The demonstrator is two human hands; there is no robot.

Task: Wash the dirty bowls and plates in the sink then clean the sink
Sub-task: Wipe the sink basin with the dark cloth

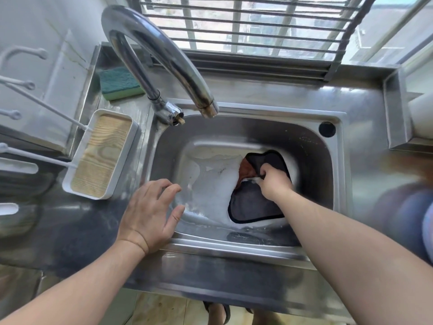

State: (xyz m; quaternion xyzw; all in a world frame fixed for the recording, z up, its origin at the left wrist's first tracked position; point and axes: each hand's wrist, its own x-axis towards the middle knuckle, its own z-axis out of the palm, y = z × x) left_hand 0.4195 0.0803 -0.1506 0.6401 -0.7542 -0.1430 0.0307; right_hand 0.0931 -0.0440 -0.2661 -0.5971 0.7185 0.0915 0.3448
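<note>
You are gripping the dark cloth in your right hand inside the sink; your left hand is hovering spread above its near rim. Sweep the foam drainward.

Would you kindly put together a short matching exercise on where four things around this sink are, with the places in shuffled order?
Things:
1. cleaning cloth
2. green sponge
3. wood-lined white tray
4. left hand

Places:
A. on the counter, left of the sink
B. open over the sink's front-left rim
C. inside the basin, gripped by the right hand, beside the foam
D. at the back of the counter, behind the faucet

Pairs: 1-C, 2-D, 3-A, 4-B
</note>
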